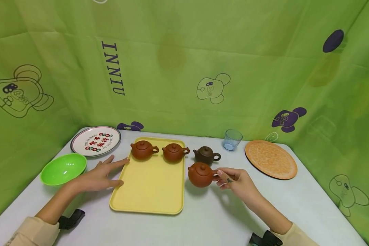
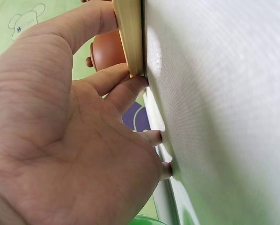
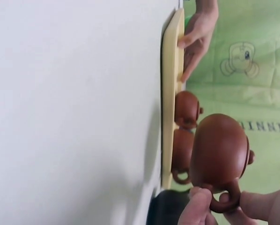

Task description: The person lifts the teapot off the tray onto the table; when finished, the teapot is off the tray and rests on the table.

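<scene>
In the head view my right hand (image 1: 236, 182) pinches the handle of a reddish-brown teapot (image 1: 200, 175). The right wrist view shows this teapot (image 3: 219, 152) raised off the table, its lid on. My left hand (image 1: 99, 174) lies with spread fingers at the left edge of a yellow tray (image 1: 150, 184), its thumb and a fingertip touching the rim. Two similar teapots stand at the tray's far end: one on the left (image 1: 142, 150), one on the right (image 1: 174, 152). A dark brown teapot (image 1: 205, 154) stands just behind the held one, off the tray.
A green bowl (image 1: 64, 169) and a white plate with red lettering (image 1: 95, 140) lie left of the tray. At the back right are a clear bluish glass (image 1: 232, 140) and a round orange-tan mat (image 1: 270, 159). Green printed cloth (image 1: 172, 68) encloses the white table (image 1: 215, 225).
</scene>
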A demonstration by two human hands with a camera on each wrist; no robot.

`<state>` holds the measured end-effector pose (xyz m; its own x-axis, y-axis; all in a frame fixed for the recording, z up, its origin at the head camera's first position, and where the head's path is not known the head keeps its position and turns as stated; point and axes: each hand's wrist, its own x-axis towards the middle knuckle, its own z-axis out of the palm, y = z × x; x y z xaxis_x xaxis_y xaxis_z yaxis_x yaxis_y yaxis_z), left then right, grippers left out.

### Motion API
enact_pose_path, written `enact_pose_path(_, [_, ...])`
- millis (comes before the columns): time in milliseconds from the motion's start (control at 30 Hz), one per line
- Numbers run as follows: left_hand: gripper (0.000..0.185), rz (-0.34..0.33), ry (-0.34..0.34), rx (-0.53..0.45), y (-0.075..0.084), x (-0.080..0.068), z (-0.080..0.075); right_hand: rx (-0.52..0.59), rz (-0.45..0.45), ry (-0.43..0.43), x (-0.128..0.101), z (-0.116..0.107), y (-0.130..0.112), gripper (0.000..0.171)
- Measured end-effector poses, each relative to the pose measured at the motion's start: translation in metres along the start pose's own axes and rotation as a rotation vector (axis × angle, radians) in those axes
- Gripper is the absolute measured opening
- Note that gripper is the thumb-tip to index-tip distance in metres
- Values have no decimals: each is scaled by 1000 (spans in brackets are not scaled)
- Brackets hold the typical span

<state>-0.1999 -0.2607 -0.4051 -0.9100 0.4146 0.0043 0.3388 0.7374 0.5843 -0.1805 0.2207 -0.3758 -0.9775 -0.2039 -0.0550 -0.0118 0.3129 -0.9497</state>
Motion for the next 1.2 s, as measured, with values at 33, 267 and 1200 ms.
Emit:
enact_pose_path(33, [81,0,0,2,0,0,0,-3,6,5,-1,-2,1,39])
enact_pose_path(267, [81,-6,-2,12,-1,-1,0,-13,21,36,-6,-18,8,42])
enact_pose_path(1200, [81,-1,3,17,-1,1,-1,-96,81,128,0,-75,36,46])
